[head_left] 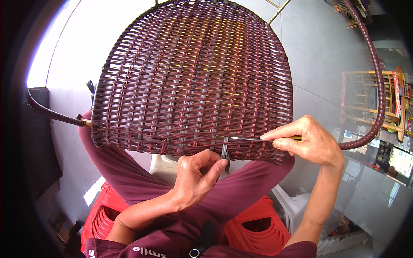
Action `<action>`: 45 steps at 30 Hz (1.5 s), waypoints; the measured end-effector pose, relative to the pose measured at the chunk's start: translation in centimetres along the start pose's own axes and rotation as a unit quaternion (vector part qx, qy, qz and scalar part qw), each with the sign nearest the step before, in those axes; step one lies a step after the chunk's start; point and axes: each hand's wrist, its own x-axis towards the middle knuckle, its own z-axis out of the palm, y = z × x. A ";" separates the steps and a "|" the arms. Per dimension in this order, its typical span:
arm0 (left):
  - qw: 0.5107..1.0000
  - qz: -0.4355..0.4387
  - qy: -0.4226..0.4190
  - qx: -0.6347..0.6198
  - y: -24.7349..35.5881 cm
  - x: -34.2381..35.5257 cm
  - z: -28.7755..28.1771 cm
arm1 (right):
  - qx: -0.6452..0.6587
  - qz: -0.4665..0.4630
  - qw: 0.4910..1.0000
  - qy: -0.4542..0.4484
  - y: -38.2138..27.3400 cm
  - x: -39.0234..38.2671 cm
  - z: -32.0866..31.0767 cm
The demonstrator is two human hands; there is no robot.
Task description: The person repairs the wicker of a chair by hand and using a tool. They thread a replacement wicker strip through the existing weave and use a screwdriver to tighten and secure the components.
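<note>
- Woven panel (193,90), dark red-brown, sits over the legs (122,172); rounded end points away from the person (176,230), straighter edge toward them. Looks a bit wider than deep, but lens bends it, so true long axis = can't tell.
- Grey strip (225,148): at panel's near edge, right of its middle; crosses that edge, loose tail hanging toward the person.
- L hand (195,176): just below panel's near edge, thumb + index pinching strip, prob. for tension so it doesn't slacken.
- Thin tool (247,139) w/ metal shaft: along panel's near edge, long axis L–R, tip pointing L at the strip. Flat angle prob. spares the strands.
- R hand (310,144): at panel's near right corner, thumb + index clamped on tool; grip fwd on shaft, prob. for fine control. Hands apart.
- Legs: spread under panel's near part, prob. as a prop b/c both hands are busy.
- Wrapped chair arm (380,86): curves past panel's right side.
- Red stools (275,230): below panel, nearer the person.
</note>
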 end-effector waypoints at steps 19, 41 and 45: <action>1.000 0.018 0.006 -0.002 -0.1 0.1 0.1 | 0.009 -0.013 1.000 -0.020 0.0 0.2 -0.3; 0.999 0.010 0.023 0.025 0.1 -0.1 0.2 | -0.136 -0.105 0.983 0.066 -0.4 -1.5 2.0; 0.998 0.021 0.039 0.034 -0.1 -0.1 0.5 | -0.108 -0.112 0.982 0.104 0.5 -1.8 2.8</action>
